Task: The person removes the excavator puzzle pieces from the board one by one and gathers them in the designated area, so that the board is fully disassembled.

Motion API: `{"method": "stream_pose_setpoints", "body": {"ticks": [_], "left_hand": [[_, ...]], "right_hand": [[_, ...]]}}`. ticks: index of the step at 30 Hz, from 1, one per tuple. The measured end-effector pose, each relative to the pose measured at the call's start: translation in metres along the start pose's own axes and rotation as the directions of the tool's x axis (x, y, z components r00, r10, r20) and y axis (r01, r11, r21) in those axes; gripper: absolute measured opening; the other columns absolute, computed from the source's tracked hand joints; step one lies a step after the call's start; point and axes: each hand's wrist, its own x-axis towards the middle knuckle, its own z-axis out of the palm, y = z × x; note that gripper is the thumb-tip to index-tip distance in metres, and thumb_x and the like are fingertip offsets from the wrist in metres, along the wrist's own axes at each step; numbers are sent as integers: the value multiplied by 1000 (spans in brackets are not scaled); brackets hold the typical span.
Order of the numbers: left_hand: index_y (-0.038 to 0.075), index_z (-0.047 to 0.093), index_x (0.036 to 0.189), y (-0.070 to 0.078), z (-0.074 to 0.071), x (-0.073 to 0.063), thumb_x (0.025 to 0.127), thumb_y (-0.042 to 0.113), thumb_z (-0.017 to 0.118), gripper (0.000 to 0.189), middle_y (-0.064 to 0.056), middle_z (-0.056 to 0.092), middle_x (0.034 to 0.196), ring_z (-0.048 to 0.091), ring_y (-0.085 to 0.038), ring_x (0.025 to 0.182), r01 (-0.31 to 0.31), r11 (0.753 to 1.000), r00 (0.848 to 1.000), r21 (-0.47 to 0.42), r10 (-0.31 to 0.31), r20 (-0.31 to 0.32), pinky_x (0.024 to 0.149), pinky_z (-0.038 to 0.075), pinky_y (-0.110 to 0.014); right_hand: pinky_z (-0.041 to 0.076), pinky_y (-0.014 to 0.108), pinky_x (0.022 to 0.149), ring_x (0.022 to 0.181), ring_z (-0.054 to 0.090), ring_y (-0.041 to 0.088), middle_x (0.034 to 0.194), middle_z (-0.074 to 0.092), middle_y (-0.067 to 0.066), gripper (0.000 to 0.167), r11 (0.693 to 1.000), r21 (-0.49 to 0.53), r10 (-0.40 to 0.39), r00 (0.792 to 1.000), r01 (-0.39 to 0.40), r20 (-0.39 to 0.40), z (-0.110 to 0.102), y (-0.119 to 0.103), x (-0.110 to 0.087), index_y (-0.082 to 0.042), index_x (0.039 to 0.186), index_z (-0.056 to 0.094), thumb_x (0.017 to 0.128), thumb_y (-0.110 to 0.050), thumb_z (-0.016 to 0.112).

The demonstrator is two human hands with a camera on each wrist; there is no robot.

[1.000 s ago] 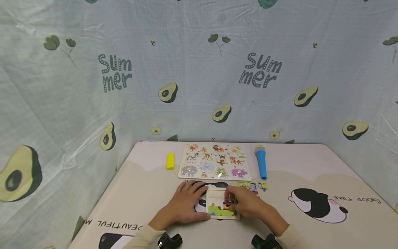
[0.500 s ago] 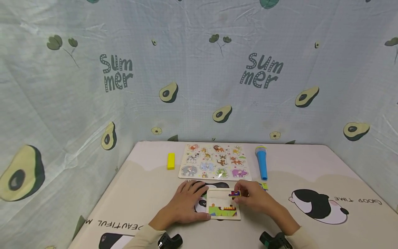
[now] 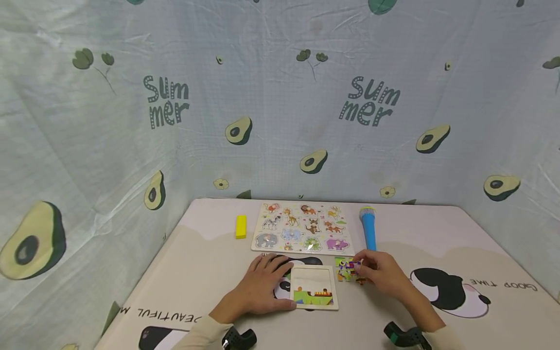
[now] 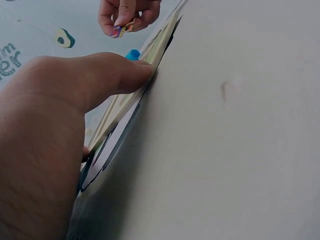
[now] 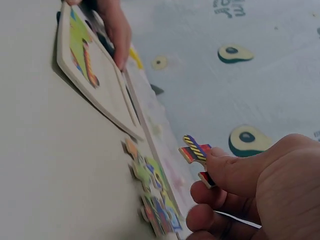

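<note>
My left hand (image 3: 261, 288) lies with fingers spread along the left side of a small wooden puzzle tray (image 3: 313, 277). Its thumb touches the tray's near edge, as the left wrist view shows. Joined green and orange puzzle pieces (image 3: 312, 296) fill the tray's near part. To the right, my right hand (image 3: 385, 274) pinches a jigsaw piece (image 5: 192, 150) with yellow-black stripes, red and purple, between thumb and fingers. It is held above several loose jigsaw pieces (image 5: 152, 185) lying beside the tray, partly hidden by that hand in the head view.
Behind the tray lies a large animal puzzle board (image 3: 302, 228). A yellow block (image 3: 240, 227) stands to its left and a blue toy microphone (image 3: 369, 228) to its right. A printed curtain (image 3: 271, 97) rises behind the table.
The right hand has moved from over the tray out to the right, carrying the striped piece to above the loose pieces. The left hand has stayed on the tray.
</note>
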Motion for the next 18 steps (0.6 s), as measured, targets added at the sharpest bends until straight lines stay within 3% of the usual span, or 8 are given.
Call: {"method": "stream_pose_setpoints", "body": {"ticks": [8,18], "left_hand": [[24,43,155,0,0,0,81,82,52,94,1,40,159,29,-30,149,-1,1000,1000,9,1,3,120,18,-61],[24,43,155,-1,1,1,81,82,52,94,2,39,159,28,-29,149,0,1000,1000,11,0,5,120,19,-61]], "right_hand": [[46,24,57,68,54,11,78,64,2,13,998,-43,36,996,-40,-86,-14,17,-7,-3,106,72,96,-11,69],[41,24,55,65,49,11,74,56,3,17,996,-31,82,992,-85,-97,-21,28,-12,-1,107,72,93,-10,73]]}}
